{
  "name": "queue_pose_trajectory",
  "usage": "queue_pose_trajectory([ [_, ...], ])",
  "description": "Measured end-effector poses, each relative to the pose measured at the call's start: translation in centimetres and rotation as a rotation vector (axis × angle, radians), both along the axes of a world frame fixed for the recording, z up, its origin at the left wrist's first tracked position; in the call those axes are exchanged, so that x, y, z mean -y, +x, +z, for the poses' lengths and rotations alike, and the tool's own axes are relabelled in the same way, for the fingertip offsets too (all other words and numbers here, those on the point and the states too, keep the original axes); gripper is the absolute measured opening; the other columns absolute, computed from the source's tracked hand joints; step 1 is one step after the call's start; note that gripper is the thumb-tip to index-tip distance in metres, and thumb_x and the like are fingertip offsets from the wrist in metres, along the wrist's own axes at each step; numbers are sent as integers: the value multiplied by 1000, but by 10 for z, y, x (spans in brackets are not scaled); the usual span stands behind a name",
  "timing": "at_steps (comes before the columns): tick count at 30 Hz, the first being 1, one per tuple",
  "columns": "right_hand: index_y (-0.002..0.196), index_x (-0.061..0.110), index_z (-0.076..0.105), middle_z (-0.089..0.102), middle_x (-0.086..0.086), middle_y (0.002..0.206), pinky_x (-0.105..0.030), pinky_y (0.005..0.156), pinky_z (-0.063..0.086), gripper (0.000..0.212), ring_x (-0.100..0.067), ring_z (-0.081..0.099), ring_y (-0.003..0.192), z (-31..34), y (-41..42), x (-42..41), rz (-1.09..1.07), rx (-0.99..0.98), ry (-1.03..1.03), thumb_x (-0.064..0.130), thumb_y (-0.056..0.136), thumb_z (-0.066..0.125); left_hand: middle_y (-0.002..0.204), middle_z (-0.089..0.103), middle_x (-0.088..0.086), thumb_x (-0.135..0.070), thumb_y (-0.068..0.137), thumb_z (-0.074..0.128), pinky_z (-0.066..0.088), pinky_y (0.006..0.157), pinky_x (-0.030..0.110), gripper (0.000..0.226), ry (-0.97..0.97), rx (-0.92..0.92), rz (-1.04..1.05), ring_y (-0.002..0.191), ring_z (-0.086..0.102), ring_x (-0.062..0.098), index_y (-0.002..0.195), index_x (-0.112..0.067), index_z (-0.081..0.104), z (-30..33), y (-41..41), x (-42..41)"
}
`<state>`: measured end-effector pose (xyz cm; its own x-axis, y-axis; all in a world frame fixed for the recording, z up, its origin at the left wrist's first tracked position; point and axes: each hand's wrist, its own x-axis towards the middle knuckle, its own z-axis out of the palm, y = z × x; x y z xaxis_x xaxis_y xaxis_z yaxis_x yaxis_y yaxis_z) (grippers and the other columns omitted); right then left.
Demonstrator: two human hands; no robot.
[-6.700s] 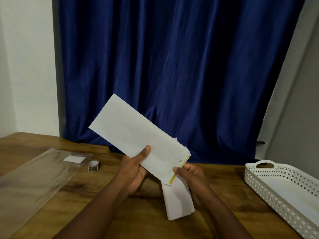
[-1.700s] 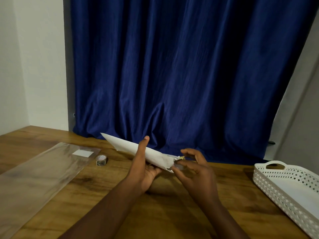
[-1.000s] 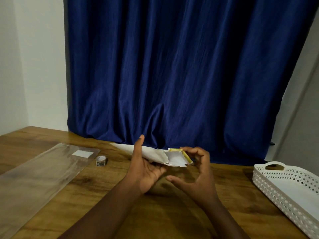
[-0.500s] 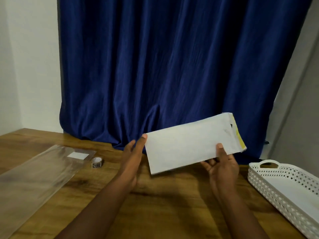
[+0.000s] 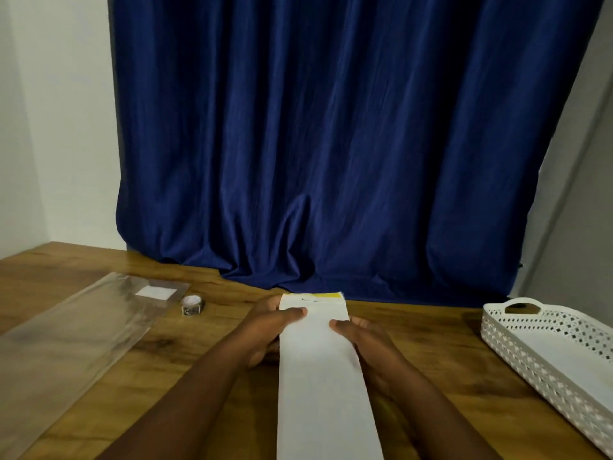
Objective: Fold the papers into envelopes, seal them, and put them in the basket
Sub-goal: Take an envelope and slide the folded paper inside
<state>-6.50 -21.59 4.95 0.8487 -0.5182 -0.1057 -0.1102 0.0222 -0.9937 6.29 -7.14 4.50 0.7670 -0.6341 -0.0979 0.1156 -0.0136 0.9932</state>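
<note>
The white envelope now points straight away, not sideways like before. The left hand and right hand both hold it, thumbs on top, above the table, well apart from the basket.

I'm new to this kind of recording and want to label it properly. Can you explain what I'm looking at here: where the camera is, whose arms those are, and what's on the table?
There is no machine here. The one picture comes from a wide-angle camera worn on a person's head, looking forward and down, so the two bare arms are the wearer's own.

The left hand and the right hand hold a long white envelope between them, lengthwise away from the body, thumbs on top. A yellow strip shows at its far end.

The surface is a wooden table. To the left lies a clear plastic sleeve with a small white label, and beside it a small roll of tape. To the right stands a white perforated basket with a handle. Behind hangs a dark blue curtain.
</note>
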Motion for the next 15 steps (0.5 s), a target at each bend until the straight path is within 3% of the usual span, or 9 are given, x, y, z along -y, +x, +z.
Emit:
queue_pose_trajectory([
  [3, 113, 14, 71, 79, -9, 99, -43, 85, 61, 23, -28, 76, 92, -3, 2, 6, -7, 15, 70, 27, 94, 69, 106, 80, 3, -17, 94, 73, 63, 85, 46, 26, 21, 26, -17, 99, 76, 26, 120, -21, 69, -7, 2, 5],
  [5, 115, 12, 69, 78, -12, 104, -51, 95, 57, 24, -32, 74, 99, -6, 2, 11, 2, 35, 122, 24, 95, 68, 107, 80, 2, -20, 94, 73, 62, 90, 47, 27, 50, 50, -69, 100, 76, 25, 120, -22, 69, -10, 3, 7],
  [10, 118, 14, 68, 77, -13, 108, -57, 98, 53, 25, -35, 72, 102, -9, 1, 22, 24, 76, 99, 10, 94, 67, 108, 79, 4, -17, 96, 71, 62, 80, 41, 24, 30, 101, -121, 99, 76, 25, 120, -21, 69, -14, 1, 10],
  [15, 106, 18, 76, 76, -14, 108, -48, 81, 58, 20, -33, 71, 94, -11, 2, 26, 3, 96, 64, 8, 94, 63, 99, 78, 8, -6, 95, 69, 53, 52, 28, 16, -68, 131, -52, 72, 73, 17, 107, -16, 70, -16, 4, 11],
])
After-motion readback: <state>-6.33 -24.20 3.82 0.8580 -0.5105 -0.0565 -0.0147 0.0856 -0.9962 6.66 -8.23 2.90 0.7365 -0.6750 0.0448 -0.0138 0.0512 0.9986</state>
